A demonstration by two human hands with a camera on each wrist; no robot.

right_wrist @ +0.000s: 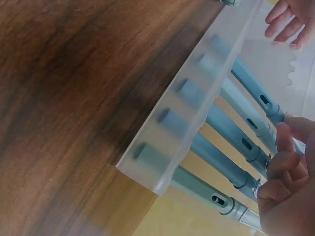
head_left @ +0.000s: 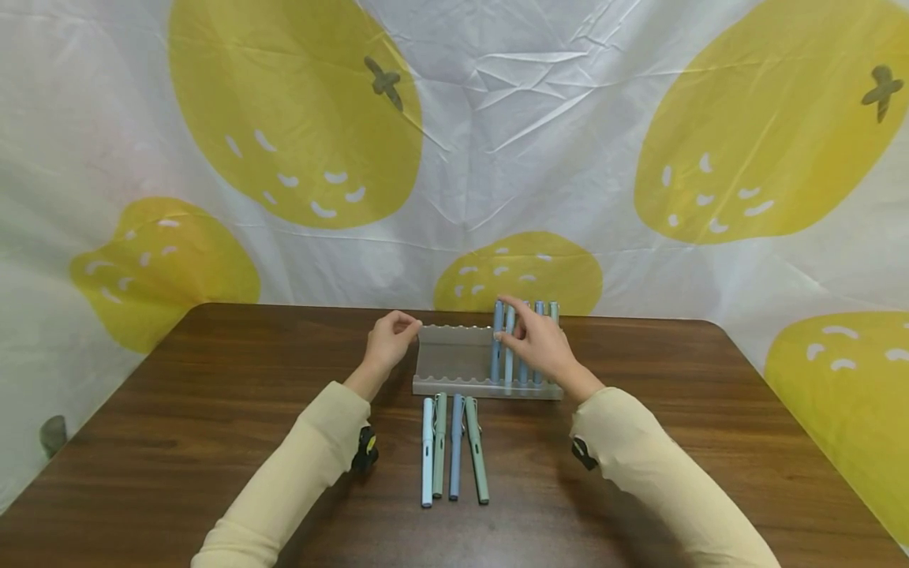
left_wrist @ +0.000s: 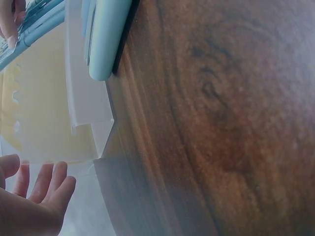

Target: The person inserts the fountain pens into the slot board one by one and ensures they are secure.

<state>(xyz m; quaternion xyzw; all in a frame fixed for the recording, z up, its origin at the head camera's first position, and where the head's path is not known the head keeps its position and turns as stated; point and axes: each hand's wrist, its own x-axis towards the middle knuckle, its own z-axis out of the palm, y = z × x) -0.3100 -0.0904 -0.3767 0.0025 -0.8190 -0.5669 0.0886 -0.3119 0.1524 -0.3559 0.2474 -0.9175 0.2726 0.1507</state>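
Observation:
A clear plastic pen rack (head_left: 454, 355) with scalloped edges stands on the table. Several pens lean in its right part: a green one (right_wrist: 197, 187) at the right end, then blue and light blue ones. My right hand (head_left: 543, 345) holds the leftmost blue pen (head_left: 496, 359), index finger at its top and thumb lower down; the pen's lower end sits in the rack's front lip. At the rack's upper left corner, my left hand (head_left: 389, 341) pinches the edge between thumb and index finger. Its other fingers (left_wrist: 59, 194) are loosely spread.
In front of the rack, several pens lie side by side on the brown wooden table (head_left: 284, 355): a light blue pen (head_left: 428, 454), a green pen (head_left: 439, 446), a blue pen (head_left: 455, 450) and another green pen (head_left: 477, 454). A lemon-print cloth (head_left: 454, 158) hangs behind.

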